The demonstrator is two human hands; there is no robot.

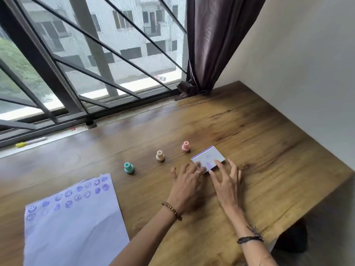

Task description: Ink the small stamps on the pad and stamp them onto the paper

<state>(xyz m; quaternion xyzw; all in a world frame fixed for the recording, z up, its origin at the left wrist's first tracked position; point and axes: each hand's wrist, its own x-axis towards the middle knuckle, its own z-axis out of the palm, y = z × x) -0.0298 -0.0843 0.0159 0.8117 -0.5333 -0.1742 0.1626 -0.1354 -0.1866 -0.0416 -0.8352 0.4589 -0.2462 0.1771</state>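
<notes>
Both hands are resting fingertips-down on the near edge of the ink pad [208, 158], the left hand [187, 186] at its left corner and the right hand [226, 184] toward its right; neither is gripping anything, fingers spread and loose. The pad is lying directly ahead of the hands, its long axis running left to right with a slight tilt. The three stamps are standing upright in a diagonal row left of the pad: pink stamp [185, 146] just beside it, beige stamp [160, 155], then teal stamp [128, 167], all nearer the left hand. The paper [76, 227], already carrying purple prints, is lying well apart at near left on the surface [259, 131].
</notes>
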